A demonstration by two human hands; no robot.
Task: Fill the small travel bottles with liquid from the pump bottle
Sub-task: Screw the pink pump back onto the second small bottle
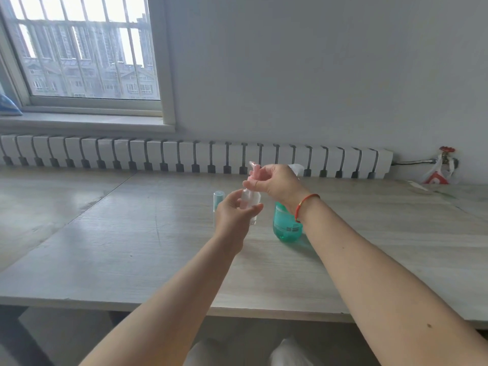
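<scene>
Mid-frame, your left hand [235, 212] is gripping a clear travel bottle [250, 202]; right-hand fingers [253, 184] are pinching its pink cap [254, 171]. Filling from the green pump bottle [286, 228] isn't started.

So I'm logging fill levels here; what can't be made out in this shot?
- Clear travel bottle, head view: liquid level unreadable, left hand wraps it.
- Pink cap: on or off unclear, right hand covers it.
- Green pump bottle: right wrist hides its upper body.
- Small teal bottle: too small for contents.
</scene>
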